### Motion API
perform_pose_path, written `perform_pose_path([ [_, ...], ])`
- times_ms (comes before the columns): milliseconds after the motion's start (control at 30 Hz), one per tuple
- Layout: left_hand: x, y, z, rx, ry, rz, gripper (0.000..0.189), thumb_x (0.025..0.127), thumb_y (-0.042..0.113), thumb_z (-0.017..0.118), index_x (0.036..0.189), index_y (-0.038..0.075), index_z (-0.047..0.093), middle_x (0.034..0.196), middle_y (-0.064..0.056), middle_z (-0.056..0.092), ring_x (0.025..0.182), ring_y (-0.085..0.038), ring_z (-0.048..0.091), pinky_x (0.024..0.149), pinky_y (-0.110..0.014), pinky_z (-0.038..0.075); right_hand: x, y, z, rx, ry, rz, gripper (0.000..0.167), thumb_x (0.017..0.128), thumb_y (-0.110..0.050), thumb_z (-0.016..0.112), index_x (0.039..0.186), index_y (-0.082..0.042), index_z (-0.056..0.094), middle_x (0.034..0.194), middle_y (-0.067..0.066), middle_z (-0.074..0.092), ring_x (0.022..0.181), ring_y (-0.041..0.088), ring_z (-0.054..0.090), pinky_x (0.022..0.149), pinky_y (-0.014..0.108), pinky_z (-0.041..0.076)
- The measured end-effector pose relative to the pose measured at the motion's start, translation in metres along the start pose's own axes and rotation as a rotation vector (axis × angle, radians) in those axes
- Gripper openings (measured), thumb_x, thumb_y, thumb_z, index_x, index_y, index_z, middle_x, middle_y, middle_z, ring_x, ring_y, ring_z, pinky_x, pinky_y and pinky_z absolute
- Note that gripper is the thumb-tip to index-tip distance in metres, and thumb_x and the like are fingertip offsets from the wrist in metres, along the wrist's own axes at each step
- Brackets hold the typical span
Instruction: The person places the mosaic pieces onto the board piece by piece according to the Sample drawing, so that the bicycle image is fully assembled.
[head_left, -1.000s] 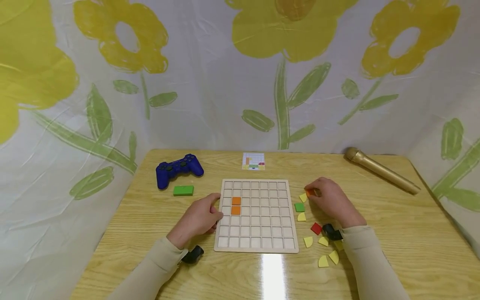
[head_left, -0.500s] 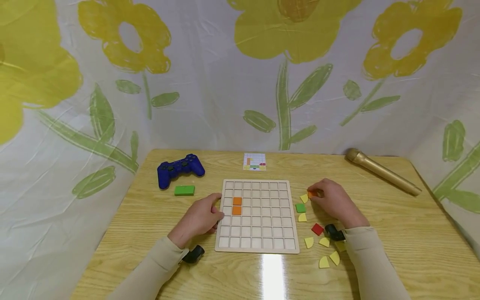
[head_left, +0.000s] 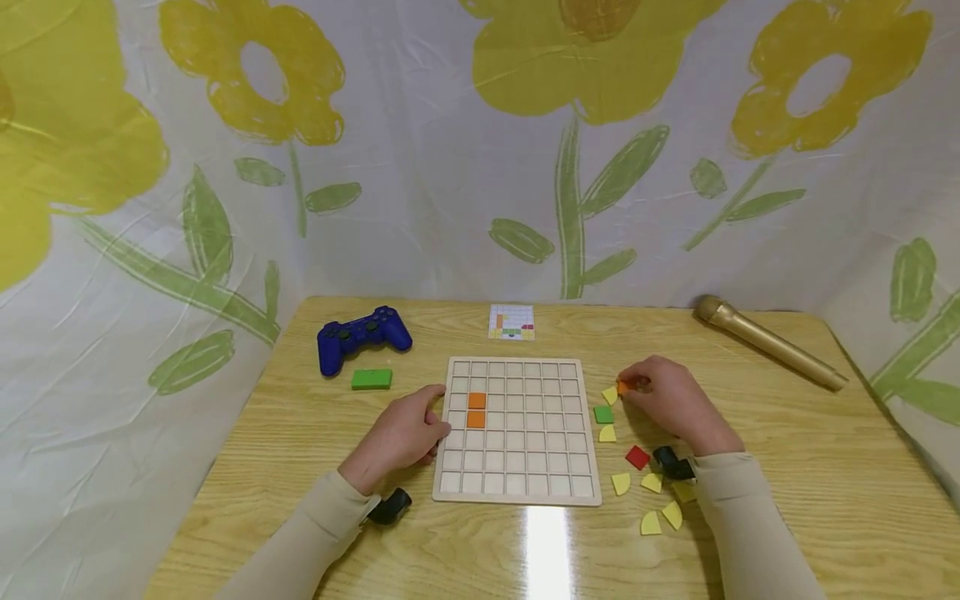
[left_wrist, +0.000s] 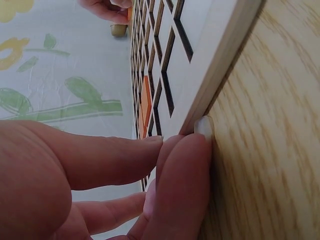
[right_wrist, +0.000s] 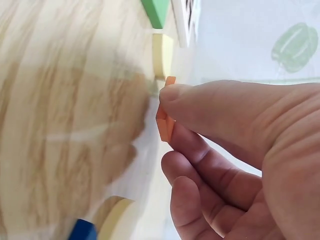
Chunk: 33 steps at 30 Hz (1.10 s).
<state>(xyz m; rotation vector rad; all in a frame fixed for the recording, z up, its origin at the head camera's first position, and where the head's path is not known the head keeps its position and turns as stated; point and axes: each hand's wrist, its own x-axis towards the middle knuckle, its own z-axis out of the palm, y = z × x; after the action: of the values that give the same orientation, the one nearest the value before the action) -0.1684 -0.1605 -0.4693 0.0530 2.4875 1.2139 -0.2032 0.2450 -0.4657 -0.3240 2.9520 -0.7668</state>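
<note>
The left hand (head_left: 401,429) is at the left edge of a wooden grid board (head_left: 517,502). In the left wrist view, its thumb and finger hold the board's edge (left_wrist: 220,55), one fingertip close against the table. Between right thumb and fingers is a small orange tile (right_wrist: 166,129), which the right hand (head_left: 663,396) pinches just right of the board. Two orange squares (head_left: 476,401) sit in board cells, one below the other. Near the right fingertips lie a yellow quarter-round tile (head_left: 610,396) and a green square tile (head_left: 603,414).
A red square (head_left: 637,457) and several yellow quarter-rounds (head_left: 650,523) lie nearer the right forearm. A blue game controller (head_left: 363,335) and a green block (head_left: 372,379) are at left. Behind the board is a printed pattern card (head_left: 512,322); a gold microphone (head_left: 772,343) lies back right.
The right hand stays at nearly the same spot, and the orange tile shows a little more between its fingertips. The left hand keeps its place on the board; the head view has shifted slightly.
</note>
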Motion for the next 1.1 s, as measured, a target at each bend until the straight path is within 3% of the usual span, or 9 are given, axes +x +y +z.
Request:
perform_pose_path([
  [167,0.000,0.000,0.000,0.005,0.001,0.000,0.068,0.102,0.009,0.070,0.165,0.011,0.044,0.091,-0.007,0.068,0.066,-0.019,0.066,0.059,-0.032,0.060,0.001,-0.004,0.000,0.020,0.020,-0.021,0.022,0.099,-0.012,0.078,0.119,-0.004,0.081,0.113,0.014,0.076,0.103,0.031,0.068,0.093,0.055,0.059],
  [400,0.000,-0.001,-0.001,0.016,0.003,-0.010,0.069,0.103,0.010,0.071,0.166,0.012,0.043,0.090,-0.007,0.068,0.066,-0.019,0.066,0.060,-0.032,0.061,-0.001,-0.031,0.007,0.060,-0.016,-0.047,0.024,0.100,-0.013,0.078,0.122,-0.005,0.080,0.116,0.011,0.075,0.106,0.029,0.067,0.092,0.050,0.058],
  [867,0.002,0.000,-0.001,0.020,0.009,-0.013,0.069,0.102,0.010,0.071,0.165,0.013,0.044,0.091,-0.007,0.069,0.065,-0.020,0.067,0.059,-0.031,0.060,0.008,-0.118,0.059,0.033,-0.081,-0.244,0.016,0.097,-0.013,0.081,0.112,-0.007,0.082,0.107,0.003,0.074,0.097,0.019,0.065,0.091,0.041,0.058],
  [1100,0.004,-0.002,0.000,0.041,0.006,-0.019,0.068,0.102,0.011,0.071,0.165,0.014,0.045,0.091,-0.006,0.069,0.065,-0.018,0.067,0.059,-0.030,0.059,0.009,-0.156,0.082,0.041,-0.105,-0.337,0.017,0.097,-0.016,0.082,0.112,-0.009,0.083,0.111,0.003,0.076,0.105,0.021,0.068,0.098,0.041,0.059],
])
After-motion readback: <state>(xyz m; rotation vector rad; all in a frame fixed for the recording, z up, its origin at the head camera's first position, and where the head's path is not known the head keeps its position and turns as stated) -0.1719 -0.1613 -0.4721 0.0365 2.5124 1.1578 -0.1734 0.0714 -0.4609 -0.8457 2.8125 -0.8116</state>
